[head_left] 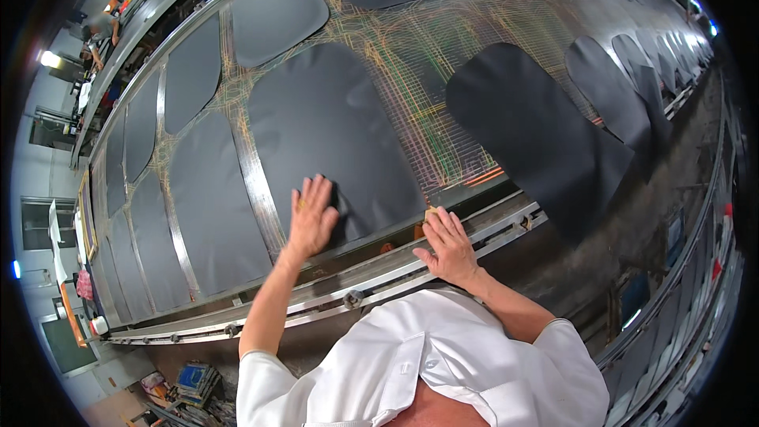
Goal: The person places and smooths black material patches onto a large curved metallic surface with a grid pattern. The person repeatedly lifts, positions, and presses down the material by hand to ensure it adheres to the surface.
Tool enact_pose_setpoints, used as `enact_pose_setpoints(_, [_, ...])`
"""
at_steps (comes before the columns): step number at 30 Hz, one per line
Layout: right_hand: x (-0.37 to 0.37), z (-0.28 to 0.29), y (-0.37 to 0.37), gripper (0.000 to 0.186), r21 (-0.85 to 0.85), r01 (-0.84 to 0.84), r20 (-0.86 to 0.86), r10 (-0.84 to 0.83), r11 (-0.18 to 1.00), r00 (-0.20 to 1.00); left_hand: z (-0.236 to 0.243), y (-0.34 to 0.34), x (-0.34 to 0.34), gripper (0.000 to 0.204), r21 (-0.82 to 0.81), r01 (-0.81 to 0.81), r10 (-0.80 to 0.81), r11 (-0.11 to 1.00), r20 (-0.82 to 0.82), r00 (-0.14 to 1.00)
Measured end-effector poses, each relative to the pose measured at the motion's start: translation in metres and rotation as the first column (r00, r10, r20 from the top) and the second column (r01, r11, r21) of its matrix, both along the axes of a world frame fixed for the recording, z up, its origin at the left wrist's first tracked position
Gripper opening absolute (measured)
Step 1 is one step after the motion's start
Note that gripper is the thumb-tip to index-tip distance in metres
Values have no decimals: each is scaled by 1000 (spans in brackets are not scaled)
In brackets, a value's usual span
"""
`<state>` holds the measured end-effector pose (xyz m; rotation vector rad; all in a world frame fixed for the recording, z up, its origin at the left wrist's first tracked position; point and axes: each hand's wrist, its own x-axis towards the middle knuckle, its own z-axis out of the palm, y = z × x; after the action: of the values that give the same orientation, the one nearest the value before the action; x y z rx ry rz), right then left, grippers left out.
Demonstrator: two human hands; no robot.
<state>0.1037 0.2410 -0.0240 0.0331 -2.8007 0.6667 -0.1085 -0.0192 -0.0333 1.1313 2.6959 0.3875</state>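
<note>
A large dark grey sheet piece (332, 119) with rounded upper corners lies on a long table marked with coloured lines (419, 134). My left hand (310, 217) is open on its lower part, fingers spread, a dark shadow beside it. My right hand (449, 249) is open, fingers outstretched, at the piece's lower right corner by the table's front edge. A small yellowish thing beside those fingertips is too hidden to make out. To the right, another dark piece (506, 119) hangs over the front edge, its lower part drooping.
More dark pieces (202, 190) line the table both ways. A metal rail (371, 285) with knobs runs along the front edge. A co-worker (103, 32) is beyond the far side. Stacked frames (198, 383) stand at lower left. Another railed structure (672, 300) is at right.
</note>
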Motion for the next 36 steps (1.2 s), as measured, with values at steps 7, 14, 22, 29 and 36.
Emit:
enact_pose_setpoints(7, [2, -8, -2, 42, -8, -9, -39, 8, 1000, 999, -22, 2, -65, 54, -22, -197, 183, 980, -285, 941])
enact_pose_setpoints(14, [5, -8, 6, 35, -77, -45, -122, 36, 996, 992, 12, -14, -13, 58, -176, 206, -225, 963, -96, 970])
enact_pose_setpoints(22, [29, 74, 213, 25, -291, 452, -289, -528, 843, 799, 41, 61, 80, 17, 361, -194, 185, 912, 60, 981])
enact_pose_setpoints(29, [73, 64, 457, 43, 248, 805, 249, -838, 540, 485, 90, 296, 208, 48, -20, -389, 25, 921, 1000, 8])
enact_pose_setpoints(36, [70, 42, 532, 33, -132, 765, 584, -574, 631, 575, 50, 367, 232, 64, -134, -419, -9, 898, 946, -323])
